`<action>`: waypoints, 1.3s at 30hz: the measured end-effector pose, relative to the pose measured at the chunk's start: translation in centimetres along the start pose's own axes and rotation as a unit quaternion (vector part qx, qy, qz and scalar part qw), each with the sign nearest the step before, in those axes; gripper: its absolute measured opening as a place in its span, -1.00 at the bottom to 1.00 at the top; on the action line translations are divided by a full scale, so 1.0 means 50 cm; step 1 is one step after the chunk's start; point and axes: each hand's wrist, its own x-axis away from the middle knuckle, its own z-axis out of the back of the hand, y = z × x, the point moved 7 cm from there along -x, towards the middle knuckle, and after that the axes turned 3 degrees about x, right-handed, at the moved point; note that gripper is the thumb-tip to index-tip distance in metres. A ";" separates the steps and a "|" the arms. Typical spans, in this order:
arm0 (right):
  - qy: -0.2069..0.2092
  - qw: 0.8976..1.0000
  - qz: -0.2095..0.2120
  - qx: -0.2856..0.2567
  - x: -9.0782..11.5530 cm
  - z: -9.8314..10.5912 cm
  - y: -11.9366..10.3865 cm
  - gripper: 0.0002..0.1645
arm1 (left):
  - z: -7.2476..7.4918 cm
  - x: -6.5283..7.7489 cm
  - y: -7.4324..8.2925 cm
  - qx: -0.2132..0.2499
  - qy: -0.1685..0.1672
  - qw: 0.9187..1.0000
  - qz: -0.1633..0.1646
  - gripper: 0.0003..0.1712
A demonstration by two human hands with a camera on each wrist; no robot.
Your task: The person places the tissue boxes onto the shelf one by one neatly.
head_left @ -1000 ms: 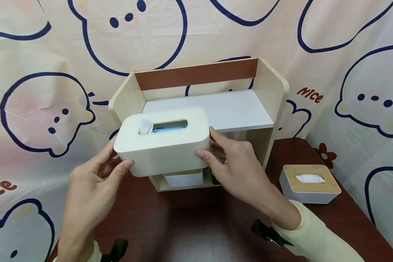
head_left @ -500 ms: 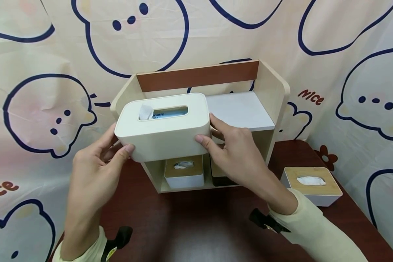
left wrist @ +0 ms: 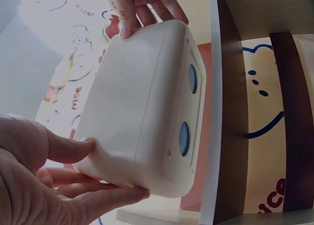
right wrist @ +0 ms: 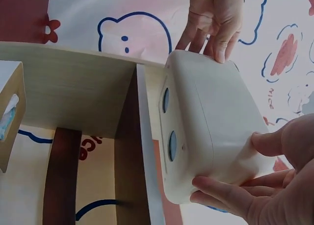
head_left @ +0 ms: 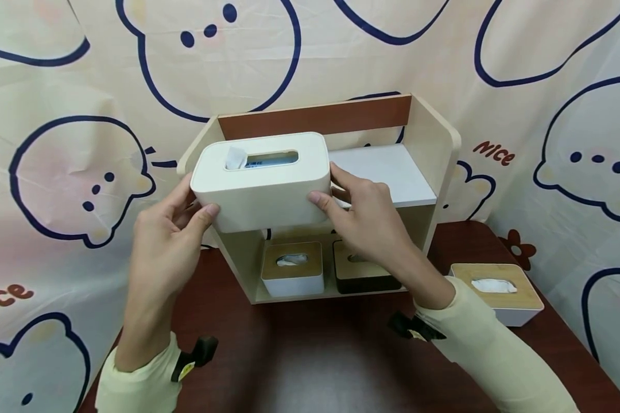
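A cream tissue box [head_left: 263, 206] with a slot in its lid hangs in the air at the left part of the small shelf's white upper board [head_left: 382, 172]. White tissue and a blue packet show in the slot. My left hand [head_left: 167, 244] grips its left end, thumb on the front face. At the other end, my right hand [head_left: 372, 215] holds it the same way, fingers behind the end. Round holes in the box's underside [left wrist: 192, 117] show in the left wrist view, apart from the board's edge.
On the shelf's lower level stand a white tissue box [head_left: 293, 281] and a dark tissue box [head_left: 367, 281], both with wooden lids. A third wooden-lidded box [head_left: 496, 287] sits on the dark table [head_left: 310, 355] at right. A patterned curtain [head_left: 341, 63] hangs behind.
Both hands have raised the cream tissue box and moved it toward the shelf's upper board. The boxes on the lower level are now more visible beneath it.
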 end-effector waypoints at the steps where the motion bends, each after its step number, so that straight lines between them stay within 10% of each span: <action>1: 0.003 1.000 -0.002 0.000 -0.005 0.000 0.003 -0.21 | -0.003 -0.006 -0.001 0.004 0.000 1.000 0.000 -0.27; 22: 0.006 0.999 -0.029 -0.018 -0.079 -0.032 0.055 -0.28 | -0.057 -0.086 -0.038 0.019 0.001 1.000 0.024 -0.33; 39: 0.003 0.998 -0.054 -0.013 -0.092 -0.047 0.060 -0.26 | -0.062 -0.095 -0.054 0.032 0.006 0.999 0.031 -0.37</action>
